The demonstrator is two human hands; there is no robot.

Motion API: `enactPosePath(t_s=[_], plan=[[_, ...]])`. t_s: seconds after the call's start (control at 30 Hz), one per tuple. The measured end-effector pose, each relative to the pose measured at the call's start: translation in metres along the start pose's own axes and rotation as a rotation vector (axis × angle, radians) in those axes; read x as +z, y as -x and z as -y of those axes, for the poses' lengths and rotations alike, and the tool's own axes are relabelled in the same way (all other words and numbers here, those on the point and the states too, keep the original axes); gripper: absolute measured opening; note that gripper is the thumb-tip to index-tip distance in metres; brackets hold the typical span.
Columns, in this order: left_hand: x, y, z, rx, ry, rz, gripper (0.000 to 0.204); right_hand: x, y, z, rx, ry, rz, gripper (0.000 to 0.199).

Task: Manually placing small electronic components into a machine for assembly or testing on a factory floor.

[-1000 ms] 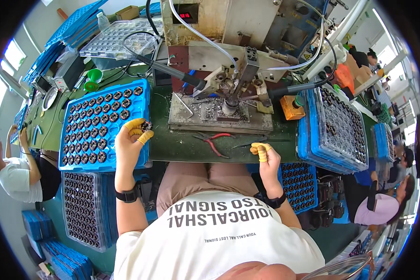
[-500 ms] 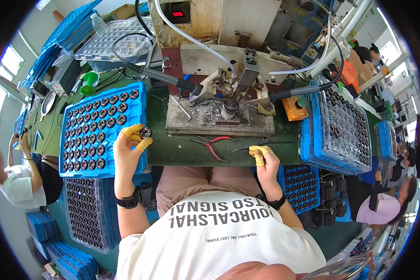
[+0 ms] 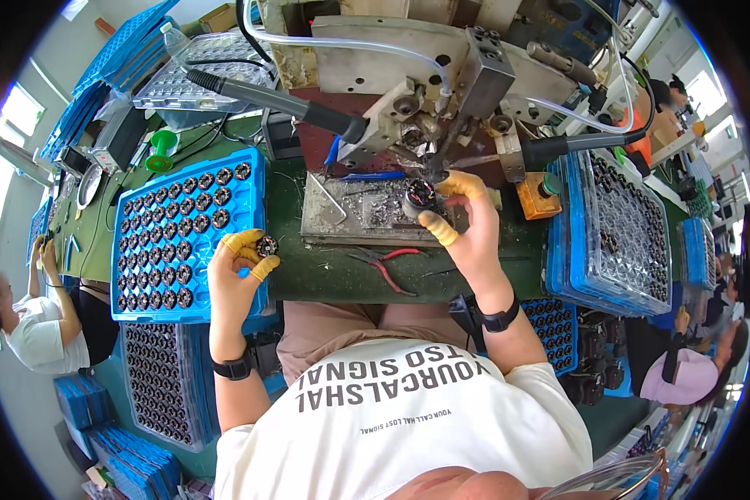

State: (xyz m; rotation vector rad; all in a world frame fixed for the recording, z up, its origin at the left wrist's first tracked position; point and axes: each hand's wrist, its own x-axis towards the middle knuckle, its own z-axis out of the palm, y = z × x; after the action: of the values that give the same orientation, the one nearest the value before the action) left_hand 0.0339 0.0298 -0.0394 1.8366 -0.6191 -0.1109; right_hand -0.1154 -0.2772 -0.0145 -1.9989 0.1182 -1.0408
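My left hand, in yellow finger cots, pinches a small round motor stator with dark and copper-coloured windings, beside the right edge of a blue tray holding rows of similar stators. My right hand, also in yellow finger cots, is at the bench machine. Its thumb and forefinger are spread at the right side of another stator on the machine's round holder. Whether the fingertips touch that stator is hard to tell. Metal scraps lie around the holder on the base plate.
Red-handled pliers lie before the base plate, with a hex key on it. An orange block with a green-topped container stands right of the machine. Stacked clear-lidded trays are farther right. Other people sit at both sides.
My right hand has risen from the table's front edge to the machine's holder, with its fingers opening. A stator now shows on the holder. My left hand still holds its stator by the tray.
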Motion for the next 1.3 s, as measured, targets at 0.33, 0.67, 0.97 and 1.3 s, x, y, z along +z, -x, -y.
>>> enactPosePath(t_s=[0.33, 0.67, 0.97, 1.3], plan=[[0.024, -0.010, -0.046, 0.091, -0.212, -0.020, 0.045, -0.012, 0.001, -0.008, 0.101, 0.037, -0.022, 0.043], [0.138, -0.059, -0.091, 0.429, -0.053, 0.141, 0.042, -0.064, 0.048, 0.000, 0.240, 0.027, -0.106, 0.041], [0.138, -0.075, -0.098, 0.307, -0.046, 0.332, 0.045, -0.080, 0.062, -0.014, 0.265, 0.099, -0.134, 0.042], [0.141, -0.070, -0.095, 0.266, -0.004, 0.356, 0.044, -0.089, 0.058, -0.016, 0.228, 0.189, -0.165, 0.040]])
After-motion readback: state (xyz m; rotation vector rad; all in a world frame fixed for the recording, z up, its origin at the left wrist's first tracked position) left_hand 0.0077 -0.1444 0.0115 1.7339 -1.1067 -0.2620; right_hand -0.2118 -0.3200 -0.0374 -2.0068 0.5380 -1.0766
